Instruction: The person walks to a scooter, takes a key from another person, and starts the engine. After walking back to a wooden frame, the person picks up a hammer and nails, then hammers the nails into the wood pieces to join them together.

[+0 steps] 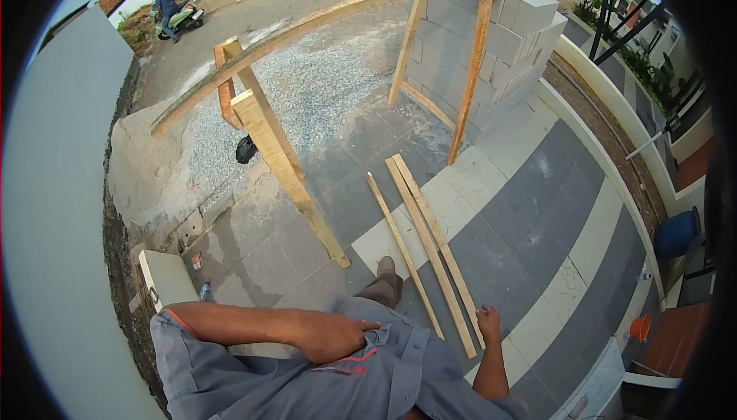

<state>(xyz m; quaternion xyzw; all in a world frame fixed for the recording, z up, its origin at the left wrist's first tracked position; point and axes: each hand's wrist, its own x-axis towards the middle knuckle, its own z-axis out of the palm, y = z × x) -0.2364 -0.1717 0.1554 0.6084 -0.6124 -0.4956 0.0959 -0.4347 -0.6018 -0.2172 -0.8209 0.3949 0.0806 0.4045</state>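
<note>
My left hand [335, 338] is bent across my chest, at the pocket of my grey work shirt [261, 385]. Its fingers are curled together at the pocket's edge, and whatever they hold is hidden. My right hand [489, 323] hangs low at my side with closed fingers; I cannot make out anything in it. Nearest to it, several long wooden battens [431, 243] lie side by side on the tiles. Ahead of me stands a wooden frame, with a long beam [307, 27] resting across upright supports [288, 178].
Stacked pale blocks [484, 44] stand behind the frame's right end. A gravel heap [307, 90] and sand [146, 155] lie beyond it. A grey wall [69, 190] runs along the left. An orange bucket [639, 328] is far right. Another person [165, 11] is beside a scooter [183, 21].
</note>
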